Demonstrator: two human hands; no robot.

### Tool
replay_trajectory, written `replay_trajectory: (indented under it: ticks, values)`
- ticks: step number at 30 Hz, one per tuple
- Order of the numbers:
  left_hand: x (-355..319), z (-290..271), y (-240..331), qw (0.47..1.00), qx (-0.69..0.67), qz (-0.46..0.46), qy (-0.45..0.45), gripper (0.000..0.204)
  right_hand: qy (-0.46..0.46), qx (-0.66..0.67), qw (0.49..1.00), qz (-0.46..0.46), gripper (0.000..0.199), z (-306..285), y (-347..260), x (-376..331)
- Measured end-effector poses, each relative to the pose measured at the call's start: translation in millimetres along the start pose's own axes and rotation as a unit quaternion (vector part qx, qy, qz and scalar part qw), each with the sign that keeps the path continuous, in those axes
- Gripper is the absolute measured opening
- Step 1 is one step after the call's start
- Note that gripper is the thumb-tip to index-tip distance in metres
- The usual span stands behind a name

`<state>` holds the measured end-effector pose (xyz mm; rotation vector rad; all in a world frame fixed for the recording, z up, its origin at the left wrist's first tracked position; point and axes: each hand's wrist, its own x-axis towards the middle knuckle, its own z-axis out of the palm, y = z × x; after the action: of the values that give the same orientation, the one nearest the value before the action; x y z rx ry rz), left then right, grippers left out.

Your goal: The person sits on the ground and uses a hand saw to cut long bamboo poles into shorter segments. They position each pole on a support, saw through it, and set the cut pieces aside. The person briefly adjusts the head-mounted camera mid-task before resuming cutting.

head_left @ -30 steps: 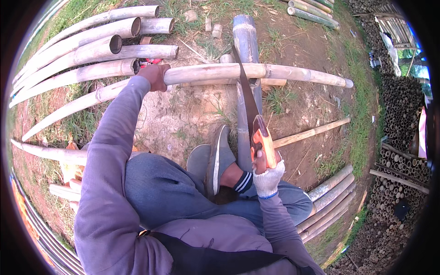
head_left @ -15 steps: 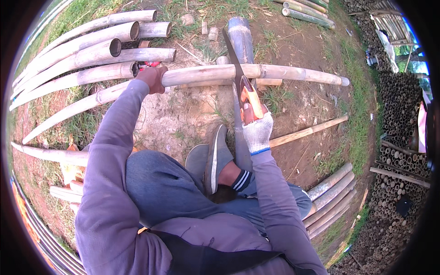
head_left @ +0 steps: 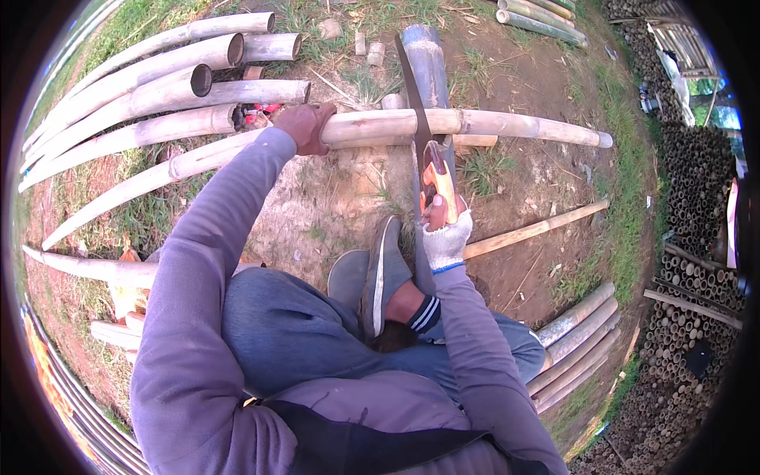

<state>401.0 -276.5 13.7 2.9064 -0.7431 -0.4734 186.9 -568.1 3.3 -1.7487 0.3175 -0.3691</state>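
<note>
left hand [head_left: 305,127] grip closed round bamboo pole [head_left: 507,125], upper centre, lying across a grey post [head_left: 427,59] | right hand [head_left: 445,237] gloved, wrapped on knife [head_left: 434,170] handle | pole looks stiff, smooth, long; best held near the cut

- Bamboo pole [head_left: 491,125]: pale, smooth, matt, woody.
- Blade [head_left: 413,95]: dull dark metal.
- Handle [head_left: 440,176]: glossy orange wood.
- Glove [head_left: 446,241]: white knitted cloth.
- Shoe [head_left: 383,273], 6 o'clock of handle: grey matt fabric.

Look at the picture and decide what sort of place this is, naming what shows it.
Probably an outdoor bamboo yard: long bamboo poles lie on bare earth and grass, cut lengths are stacked at the right, and the right hand holds a long blade across a pole.
</note>
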Motion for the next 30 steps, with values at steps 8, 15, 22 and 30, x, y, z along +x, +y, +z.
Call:
replay_trajectory:
  ticks: [8, 15, 22, 30]
  values:
    - [-4, 11, 4, 1.000, 0.004, -0.019, 0.016, 0.054, -0.013, -0.150, 0.988, 0.028, 0.033, -40, -86, -27]
    - [-4, 6, 4, 1.000, -0.002, -0.021, -0.004, 0.052, -0.024, -0.091, 0.995, 0.029, 0.039, -59, -90, -62]
    - [1, 8, 10, 1.000, -0.004, -0.011, -0.006, 0.055, 0.009, -0.170, 0.985, -0.025, 0.039, 0, -74, 23]
    - [-3, 4, 5, 0.999, -0.002, -0.033, -0.021, 0.054, -0.037, -0.101, 0.994, 0.016, 0.036, -94, -75, -101]
